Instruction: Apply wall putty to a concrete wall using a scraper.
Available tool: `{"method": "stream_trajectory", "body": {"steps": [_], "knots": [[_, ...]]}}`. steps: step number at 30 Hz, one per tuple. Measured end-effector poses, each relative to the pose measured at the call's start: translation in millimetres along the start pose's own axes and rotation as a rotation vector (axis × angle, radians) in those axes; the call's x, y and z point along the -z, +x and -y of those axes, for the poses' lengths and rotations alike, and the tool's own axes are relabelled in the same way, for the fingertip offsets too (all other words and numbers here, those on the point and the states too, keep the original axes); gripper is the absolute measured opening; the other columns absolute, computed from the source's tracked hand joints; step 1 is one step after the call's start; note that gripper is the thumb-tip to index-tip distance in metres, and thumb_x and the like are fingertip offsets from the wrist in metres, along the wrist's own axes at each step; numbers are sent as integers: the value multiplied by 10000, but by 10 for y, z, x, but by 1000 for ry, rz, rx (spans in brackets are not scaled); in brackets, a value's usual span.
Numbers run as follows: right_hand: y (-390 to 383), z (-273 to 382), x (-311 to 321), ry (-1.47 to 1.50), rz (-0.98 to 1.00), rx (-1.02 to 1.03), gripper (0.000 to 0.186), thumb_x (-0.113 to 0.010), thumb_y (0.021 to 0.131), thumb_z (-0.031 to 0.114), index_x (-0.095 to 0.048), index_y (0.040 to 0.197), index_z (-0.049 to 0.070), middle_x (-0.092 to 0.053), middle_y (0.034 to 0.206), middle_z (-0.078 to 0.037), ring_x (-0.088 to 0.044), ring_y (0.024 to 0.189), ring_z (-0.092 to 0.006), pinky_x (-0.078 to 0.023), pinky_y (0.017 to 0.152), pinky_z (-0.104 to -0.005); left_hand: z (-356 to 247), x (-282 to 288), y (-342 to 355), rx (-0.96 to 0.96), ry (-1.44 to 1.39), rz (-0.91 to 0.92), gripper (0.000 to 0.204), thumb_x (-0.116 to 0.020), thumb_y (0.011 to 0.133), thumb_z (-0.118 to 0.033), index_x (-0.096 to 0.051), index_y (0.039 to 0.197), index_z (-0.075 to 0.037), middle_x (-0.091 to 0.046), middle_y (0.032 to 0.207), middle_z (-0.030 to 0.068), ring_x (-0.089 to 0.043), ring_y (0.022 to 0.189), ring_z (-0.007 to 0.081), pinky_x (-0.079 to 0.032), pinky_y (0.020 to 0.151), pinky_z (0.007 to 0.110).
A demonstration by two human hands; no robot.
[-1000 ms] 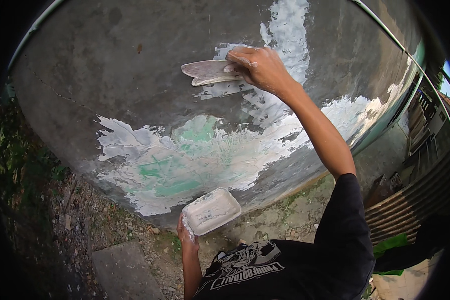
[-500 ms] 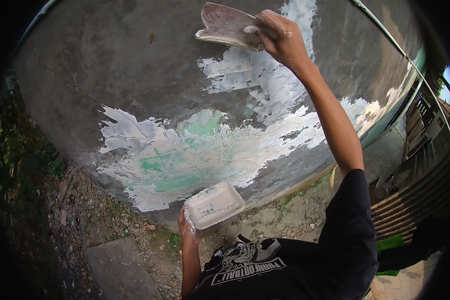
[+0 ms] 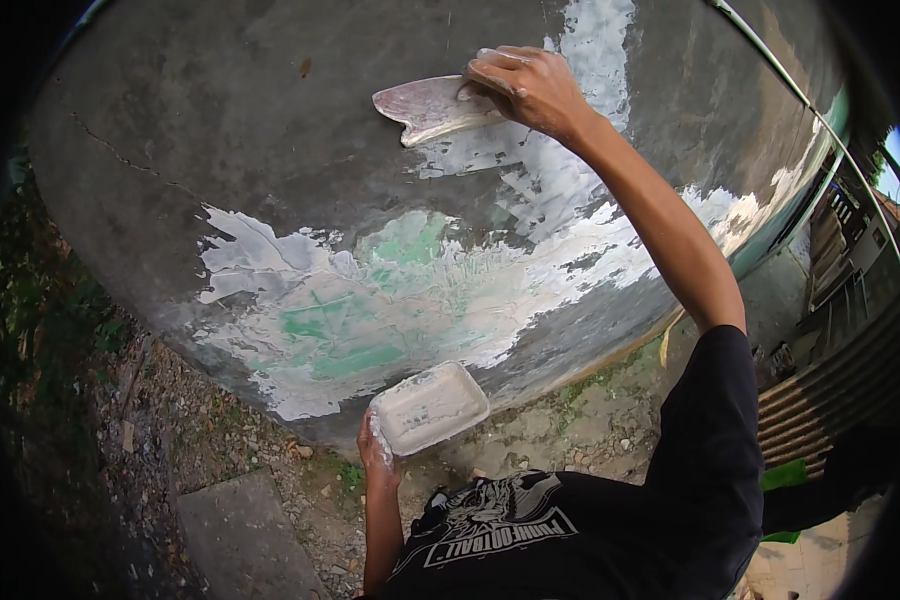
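Note:
Up near the top, my right hand [image 3: 536, 90] grips a flat putty scraper [image 3: 432, 106] with a pale, paste-smeared blade that lies against the grey wall [image 3: 220, 120]. The blade's left end has a notched edge, and its other end is hidden under my fingers. White putty [image 3: 570, 150] spreads unevenly over the wall below and right of the scraper, with green paint [image 3: 355, 335] showing through lower down. Low in the middle, my left hand [image 3: 374, 446] holds a shallow white rectangular tray [image 3: 432, 408] by its left side. Paste coats the tray's inside and my left fingers.
Rubble-strewn ground [image 3: 240, 430] runs along the wall's foot, with a flat concrete slab [image 3: 240, 530] at lower left. A thin pipe [image 3: 770, 65] crosses the wall at upper right. Corrugated sheeting [image 3: 820, 400] stands on the right. Dark plants fill the left edge.
My right hand has moved down and slightly left with the scraper, whose blade now covers part of the upper putty patch. The left hand and tray stay nearly in place.

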State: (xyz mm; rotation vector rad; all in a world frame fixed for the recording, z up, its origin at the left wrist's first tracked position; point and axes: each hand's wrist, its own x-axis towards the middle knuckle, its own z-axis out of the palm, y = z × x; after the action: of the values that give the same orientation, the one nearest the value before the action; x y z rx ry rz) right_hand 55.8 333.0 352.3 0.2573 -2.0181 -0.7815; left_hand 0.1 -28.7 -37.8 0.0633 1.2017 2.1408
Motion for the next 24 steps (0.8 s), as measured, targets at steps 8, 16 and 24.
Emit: {"method": "stream_trajectory", "body": {"steps": [8, 16, 24], "knots": [[255, -116, 419, 4, -287, -177, 153, -650, 768, 78, -532, 865, 63, -499, 726, -120, -562, 723, -338, -444, 585, -413, 43, -40, -22, 59, -17, 35, 376, -533, 946, -277, -508, 1254, -62, -608, 1156, 70, -623, 1009, 207, -546, 840, 357], [-117, 724, 60, 366, 129, -23, 201, -650, 808, 224, -640, 967, 103, -645, 872, -43, -630, 770, -268, -515, 585, -374, -21, 58, -126, -4, -59, -24, 340, -516, 960, -292, -546, 1206, -60, -633, 1110, 66, -635, 974, 193, -544, 823, 349], [-541, 1467, -242, 373, 272, 59, 197, -634, 750, 143, -652, 944, 113, -653, 910, -5, -642, 842, -191, -536, 619, -330, -62, 302, -169, -35, -76, -72, 366, -530, 952, -296, -527, 1230, -59, -632, 1105, 66, -637, 972, 193, -552, 813, 351]]}}
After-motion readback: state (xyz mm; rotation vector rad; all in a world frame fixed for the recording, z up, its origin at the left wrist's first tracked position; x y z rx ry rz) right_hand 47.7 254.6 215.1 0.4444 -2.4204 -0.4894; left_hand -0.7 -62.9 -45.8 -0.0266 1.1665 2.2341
